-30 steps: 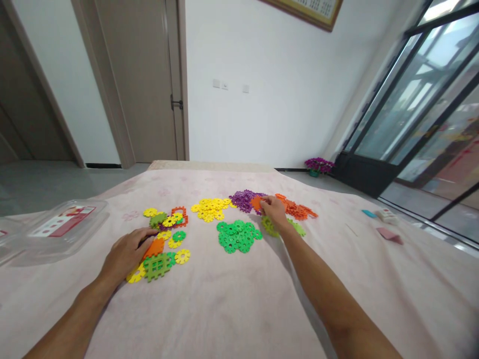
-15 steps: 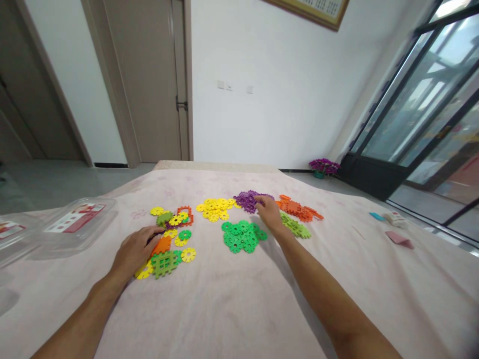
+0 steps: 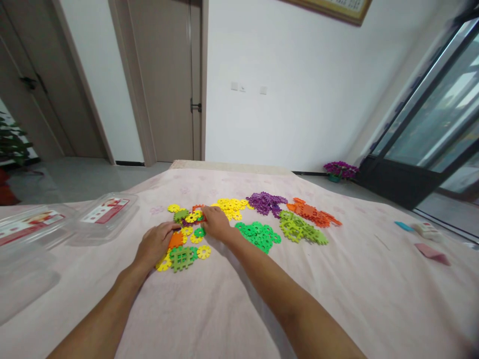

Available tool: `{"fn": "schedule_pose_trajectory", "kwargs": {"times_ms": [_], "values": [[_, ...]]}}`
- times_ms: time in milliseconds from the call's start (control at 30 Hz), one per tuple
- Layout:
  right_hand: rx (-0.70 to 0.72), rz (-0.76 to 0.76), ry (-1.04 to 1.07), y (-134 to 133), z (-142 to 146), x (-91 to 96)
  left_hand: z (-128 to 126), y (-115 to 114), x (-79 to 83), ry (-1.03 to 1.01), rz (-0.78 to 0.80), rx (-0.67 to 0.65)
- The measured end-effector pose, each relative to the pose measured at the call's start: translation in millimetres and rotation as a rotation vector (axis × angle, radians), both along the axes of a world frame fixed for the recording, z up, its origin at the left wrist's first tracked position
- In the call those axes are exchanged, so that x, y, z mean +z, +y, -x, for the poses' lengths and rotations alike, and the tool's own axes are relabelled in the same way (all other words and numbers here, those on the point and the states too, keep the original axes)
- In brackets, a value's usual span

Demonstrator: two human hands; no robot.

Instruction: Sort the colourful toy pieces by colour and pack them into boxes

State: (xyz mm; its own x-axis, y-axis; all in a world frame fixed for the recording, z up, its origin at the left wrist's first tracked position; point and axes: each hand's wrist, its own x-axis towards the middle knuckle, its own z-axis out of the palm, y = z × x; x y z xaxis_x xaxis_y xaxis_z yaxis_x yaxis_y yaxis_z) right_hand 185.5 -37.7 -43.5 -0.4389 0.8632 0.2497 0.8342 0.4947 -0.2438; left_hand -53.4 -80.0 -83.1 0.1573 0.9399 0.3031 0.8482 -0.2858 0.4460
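toy pieces: plastic | boxes: clear glossy plastic | tablecloth: matt cloth

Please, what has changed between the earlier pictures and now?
The right hand has moved left, from the purple pile to the mixed pieces. It has let go of the orange piece it first held; whether it grips another is unclear. The left hand still rests there; the yellow pile and bright green pile stay put.
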Motion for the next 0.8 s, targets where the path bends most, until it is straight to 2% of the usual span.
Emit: {"fn": "schedule_pose_trajectory", "kwargs": {"times_ms": [100, 200, 533, 667, 733, 800], "values": [[0.005, 0.059, -0.056, 15.5, 3.3, 2.9, -1.6, -1.2, 1.9, 0.000, 0.006, 0.015], [0.019, 0.091, -0.111, 20.3, 3.4, 6.3, -3.9, -2.9, 5.1, -0.002, 0.007, 0.030], [0.027, 0.025, -0.116, 4.1, -5.7, 1.3, -4.2, -3.3, 5.9, 0.020, -0.001, 0.034], [0.003, 0.013, 0.075, 4.8, -18.3, 6.1, -4.1, -3.2, 6.0, 0.020, 0.006, 0.029], [-0.075, 0.030, 0.267, 6.3, -21.1, 10.8, -4.3, -3.5, 6.6, 0.019, 0.003, 0.030], [-0.137, 0.124, 0.518, 7.4, -21.3, 16.5, -4.3, -3.9, 7.3, 0.017, 0.000, 0.031]]}}
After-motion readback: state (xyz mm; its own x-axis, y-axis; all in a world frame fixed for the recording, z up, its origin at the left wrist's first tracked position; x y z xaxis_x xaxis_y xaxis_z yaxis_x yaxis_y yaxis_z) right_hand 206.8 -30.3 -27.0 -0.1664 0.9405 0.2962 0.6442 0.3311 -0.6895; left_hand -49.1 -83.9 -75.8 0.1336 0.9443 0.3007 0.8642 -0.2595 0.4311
